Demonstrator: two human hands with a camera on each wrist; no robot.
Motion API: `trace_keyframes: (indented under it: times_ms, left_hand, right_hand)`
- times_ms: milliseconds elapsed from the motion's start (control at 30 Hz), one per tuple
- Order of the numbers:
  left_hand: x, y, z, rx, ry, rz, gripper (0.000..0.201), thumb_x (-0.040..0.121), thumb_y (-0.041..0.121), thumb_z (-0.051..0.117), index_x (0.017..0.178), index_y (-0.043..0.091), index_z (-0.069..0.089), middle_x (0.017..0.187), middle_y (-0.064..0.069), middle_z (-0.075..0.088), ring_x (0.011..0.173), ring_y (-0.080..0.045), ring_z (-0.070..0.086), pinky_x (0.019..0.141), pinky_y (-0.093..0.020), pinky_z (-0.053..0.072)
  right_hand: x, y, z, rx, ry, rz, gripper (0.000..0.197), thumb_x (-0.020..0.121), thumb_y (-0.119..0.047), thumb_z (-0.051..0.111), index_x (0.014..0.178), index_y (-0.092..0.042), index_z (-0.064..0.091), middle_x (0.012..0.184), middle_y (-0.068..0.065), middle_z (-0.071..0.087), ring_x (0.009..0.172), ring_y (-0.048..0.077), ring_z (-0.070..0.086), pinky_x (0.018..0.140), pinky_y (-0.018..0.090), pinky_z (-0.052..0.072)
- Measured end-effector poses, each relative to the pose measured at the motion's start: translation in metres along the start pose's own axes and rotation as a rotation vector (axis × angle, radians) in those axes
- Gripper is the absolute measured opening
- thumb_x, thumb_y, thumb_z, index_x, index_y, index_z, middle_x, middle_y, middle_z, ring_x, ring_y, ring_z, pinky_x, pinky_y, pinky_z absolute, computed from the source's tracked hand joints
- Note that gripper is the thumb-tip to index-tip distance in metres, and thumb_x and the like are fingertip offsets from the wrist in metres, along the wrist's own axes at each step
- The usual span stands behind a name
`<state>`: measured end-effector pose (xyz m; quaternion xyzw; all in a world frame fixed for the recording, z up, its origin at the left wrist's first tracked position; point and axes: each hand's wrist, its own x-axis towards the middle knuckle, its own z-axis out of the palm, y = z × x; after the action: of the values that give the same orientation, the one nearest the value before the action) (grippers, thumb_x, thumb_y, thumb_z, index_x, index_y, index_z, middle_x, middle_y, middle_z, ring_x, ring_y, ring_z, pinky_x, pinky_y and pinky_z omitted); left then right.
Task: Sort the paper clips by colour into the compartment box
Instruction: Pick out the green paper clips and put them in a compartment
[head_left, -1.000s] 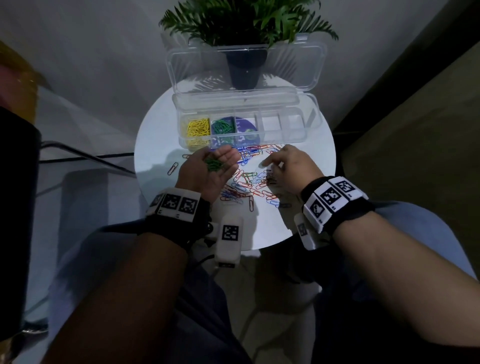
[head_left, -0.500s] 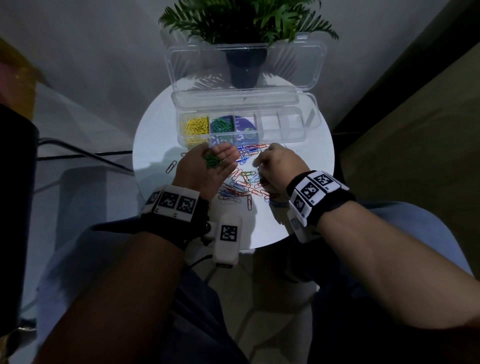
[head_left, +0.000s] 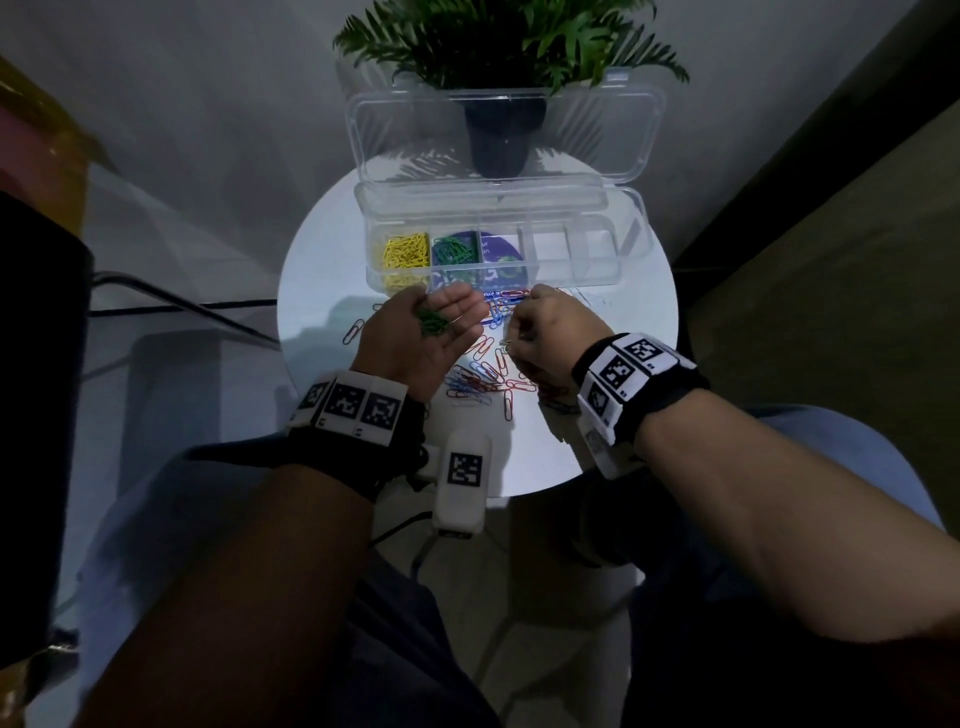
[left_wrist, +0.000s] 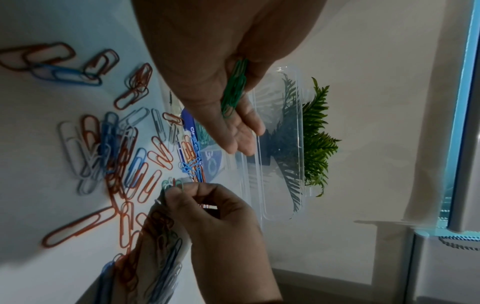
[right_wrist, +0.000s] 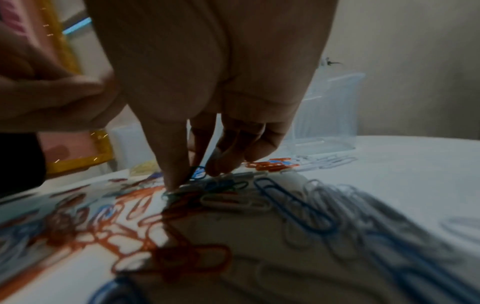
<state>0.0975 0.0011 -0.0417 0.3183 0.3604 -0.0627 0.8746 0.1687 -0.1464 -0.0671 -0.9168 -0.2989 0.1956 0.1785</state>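
Observation:
My left hand (head_left: 441, 332) is palm up over the white round table (head_left: 597, 415), fingers relaxed, with several green clips (head_left: 432, 323) (left_wrist: 233, 90) lying in the palm. Just to its right, my right hand (head_left: 511, 343) (right_wrist: 189, 176) pinches a green paper clip (left_wrist: 171, 185) between thumb and fingertip at the top of the mixed pile (head_left: 488, 374) of red, blue and white clips. The clear compartment box (head_left: 571, 280) stands beyond both hands. Yellow clips (head_left: 406, 252) fill its leftmost compartment and green clips (head_left: 456, 249) the one beside it.
The box lid (head_left: 504, 135) stands open against a potted plant (head_left: 504, 41) at the table's back. A stray clip (head_left: 353, 332) lies left of my left hand. The box's right compartments hold no clips. My knees sit under the table's near edge.
My right hand has slid left across the pile toward my left hand and now pinches a green clip. My left hand has stayed in place with its green clips.

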Motion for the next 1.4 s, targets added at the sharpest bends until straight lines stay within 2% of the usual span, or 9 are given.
trace_keyframes:
  times_ms: [133, 233, 333, 433, 500, 667, 833, 1133, 1400]
  left_hand:
    - [0.001, 0.001, -0.002, 0.017, 0.019, 0.015, 0.046, 0.101, 0.028, 0.023, 0.086, 0.006, 0.06, 0.074, -0.006, 0.073, 0.07, -0.013, 0.072, 0.063, -0.021, 0.056]
    - [0.002, 0.0, -0.003, 0.018, 0.025, 0.014, 0.047, 0.101, 0.027, 0.022, 0.086, 0.005, 0.061, 0.075, -0.006, 0.074, 0.073, -0.013, 0.071, 0.066, -0.021, 0.057]
    - [0.005, -0.004, -0.003, 0.021, 0.04, 0.005, 0.047, 0.102, 0.028, 0.022, 0.09, 0.004, 0.06, 0.079, -0.009, 0.073, 0.081, -0.017, 0.068, 0.064, -0.022, 0.056]
    - [0.007, -0.01, -0.001, -0.007, 0.073, -0.028, 0.04, 0.102, 0.027, 0.028, 0.107, -0.001, 0.057, 0.087, -0.015, 0.065, 0.066, -0.021, 0.065, 0.053, -0.024, 0.055]
    - [0.006, -0.013, 0.002, -0.043, 0.058, -0.042, 0.032, 0.101, 0.024, 0.031, 0.1, 0.002, 0.055, 0.082, -0.013, 0.062, 0.062, -0.022, 0.061, 0.05, -0.024, 0.054]
    - [0.003, -0.007, 0.002, -0.021, 0.014, -0.059, 0.049, 0.103, 0.029, 0.02, 0.093, 0.002, 0.059, 0.094, -0.013, 0.065, 0.082, -0.019, 0.065, 0.059, -0.024, 0.057]
    - [0.005, -0.006, -0.002, 0.001, 0.013, -0.045, 0.05, 0.103, 0.028, 0.021, 0.09, 0.001, 0.061, 0.084, -0.011, 0.071, 0.086, -0.019, 0.066, 0.067, -0.024, 0.056]
    - [0.008, -0.007, -0.002, -0.047, 0.013, -0.034, 0.038, 0.099, 0.025, 0.026, 0.076, 0.01, 0.052, 0.06, -0.006, 0.062, 0.049, -0.015, 0.061, 0.057, -0.023, 0.054]
    - [0.009, -0.008, -0.001, -0.005, 0.028, -0.022, 0.046, 0.101, 0.028, 0.025, 0.077, 0.007, 0.058, 0.06, -0.006, 0.064, 0.049, -0.014, 0.063, 0.057, -0.021, 0.054]
  right_hand:
    - [0.002, 0.011, -0.006, 0.283, 0.049, 0.169, 0.008, 0.076, -0.016, 0.074, 0.077, -0.009, 0.071, 0.077, 0.005, 0.066, 0.066, 0.009, 0.058, 0.064, 0.019, 0.044]
    - [-0.002, 0.012, -0.016, 0.503, 0.078, 0.216, 0.007, 0.079, -0.015, 0.072, 0.085, -0.011, 0.074, 0.069, -0.001, 0.066, 0.049, -0.009, 0.054, 0.057, 0.003, 0.044]
    - [-0.009, -0.006, -0.031, 0.627, 0.045, 0.133, 0.011, 0.083, -0.011, 0.067, 0.093, -0.008, 0.071, 0.071, 0.003, 0.066, 0.058, -0.001, 0.058, 0.067, 0.013, 0.05]
    - [-0.011, -0.032, -0.04, 0.589, -0.002, -0.004, 0.013, 0.082, -0.01, 0.069, 0.094, -0.008, 0.072, 0.078, 0.005, 0.067, 0.066, 0.008, 0.061, 0.073, 0.02, 0.051]
    - [-0.009, -0.042, -0.041, 0.555, -0.002, -0.047, 0.013, 0.081, -0.014, 0.069, 0.094, -0.01, 0.073, 0.082, 0.003, 0.07, 0.071, 0.009, 0.063, 0.076, 0.022, 0.051]
    - [-0.001, -0.018, -0.031, 0.34, 0.128, 0.073, 0.014, 0.085, -0.019, 0.064, 0.088, -0.007, 0.07, 0.089, 0.008, 0.07, 0.077, 0.014, 0.057, 0.066, 0.02, 0.041]
    - [-0.005, 0.008, -0.008, 0.09, -0.027, 0.172, 0.013, 0.082, -0.015, 0.061, 0.089, -0.007, 0.069, 0.097, 0.012, 0.069, 0.094, 0.027, 0.062, 0.082, 0.03, 0.047]
    - [-0.001, 0.01, -0.006, 0.075, 0.109, 0.138, 0.017, 0.088, -0.013, 0.053, 0.099, -0.006, 0.063, 0.105, 0.018, 0.058, 0.097, 0.033, 0.056, 0.082, 0.034, 0.042]
    - [-0.002, 0.004, 0.001, -0.06, -0.098, -0.024, 0.013, 0.08, -0.019, 0.064, 0.092, -0.015, 0.069, 0.106, 0.008, 0.052, 0.097, 0.026, 0.056, 0.081, 0.033, 0.046]
